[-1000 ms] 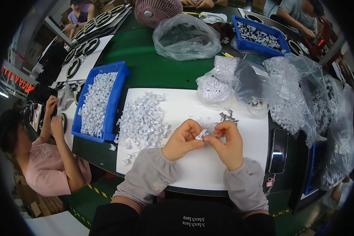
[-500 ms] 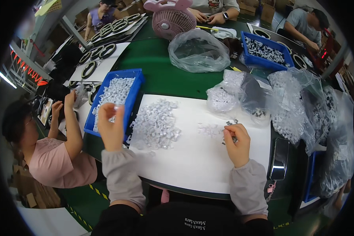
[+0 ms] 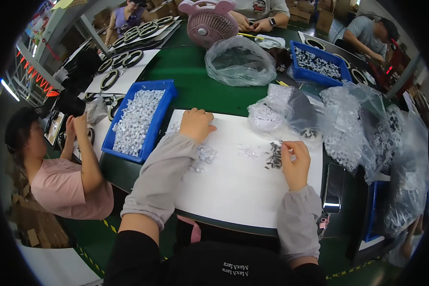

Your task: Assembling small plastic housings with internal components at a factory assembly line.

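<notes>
My left hand (image 3: 195, 125) reaches over the far part of a pile of small white plastic pieces (image 3: 205, 157) on a white sheet (image 3: 233, 200). Its fingers bend downward with the thumb apart; the fingertips are hidden, and sleeve and hand cover much of the pile. At the right of the sheet, my right hand (image 3: 296, 164) has thumb and forefinger brought together beside a cluster of small dark pieces (image 3: 273, 156). Whatever is in that pinch is too small to make out. Between the hands lies a little group of small clear or whitish pieces (image 3: 249, 151).
A blue bin (image 3: 170, 90) of white pieces stands left of the sheet. Plastic bags of parts (image 3: 341, 128) crowd the right, near a phone (image 3: 335, 188). Farther back are an empty-looking clear bag (image 3: 240, 64), a pink fan (image 3: 209, 24) and another blue bin (image 3: 298, 71). Several people work around.
My left hand has moved right, from over the blue bin to the white pile, and its pinch has loosened. My right hand has shifted slightly right, uncovering more dark pieces.
</notes>
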{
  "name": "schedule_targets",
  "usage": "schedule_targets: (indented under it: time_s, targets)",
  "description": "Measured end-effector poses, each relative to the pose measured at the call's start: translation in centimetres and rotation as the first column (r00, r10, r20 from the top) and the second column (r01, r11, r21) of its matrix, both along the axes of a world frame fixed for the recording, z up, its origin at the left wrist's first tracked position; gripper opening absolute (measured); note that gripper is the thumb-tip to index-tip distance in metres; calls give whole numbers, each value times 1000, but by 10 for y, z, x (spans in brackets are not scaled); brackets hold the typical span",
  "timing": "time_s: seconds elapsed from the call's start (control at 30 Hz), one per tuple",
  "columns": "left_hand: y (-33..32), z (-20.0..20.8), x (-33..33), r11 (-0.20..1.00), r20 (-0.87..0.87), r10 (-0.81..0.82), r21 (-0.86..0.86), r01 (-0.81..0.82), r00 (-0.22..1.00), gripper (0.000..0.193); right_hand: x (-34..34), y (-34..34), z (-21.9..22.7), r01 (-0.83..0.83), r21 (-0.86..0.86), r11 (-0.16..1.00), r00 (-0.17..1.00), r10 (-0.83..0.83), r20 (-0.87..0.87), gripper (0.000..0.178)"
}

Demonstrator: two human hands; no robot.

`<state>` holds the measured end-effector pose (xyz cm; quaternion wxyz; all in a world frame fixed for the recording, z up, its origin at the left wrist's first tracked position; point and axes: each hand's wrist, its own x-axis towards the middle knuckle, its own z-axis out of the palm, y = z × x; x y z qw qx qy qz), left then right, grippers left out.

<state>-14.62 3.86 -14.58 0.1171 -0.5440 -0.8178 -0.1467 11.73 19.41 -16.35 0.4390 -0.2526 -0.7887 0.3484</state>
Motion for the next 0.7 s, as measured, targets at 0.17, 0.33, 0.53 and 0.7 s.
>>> schedule_targets:
  time_s: [0.17,0.33,0.53,0.7]
  targets:
    - [10,8,-2,995,66,49,-91,-43,997,23,0,11,-16,-57,146,988,979,27,200,5]
    - [9,37,70,957,887,-223,277,-81,404,19,-10,1,-19,-114,204,972,916,23,401,5]
    - [6,-11,119,822,667,-564,401,-404,-486,23,-15,-11,-8,-159,62,985,937,130,323,8]
    - [10,-28,122,835,678,-543,371,-407,-495,21,-10,-29,12,-261,-204,944,963,270,19,10]
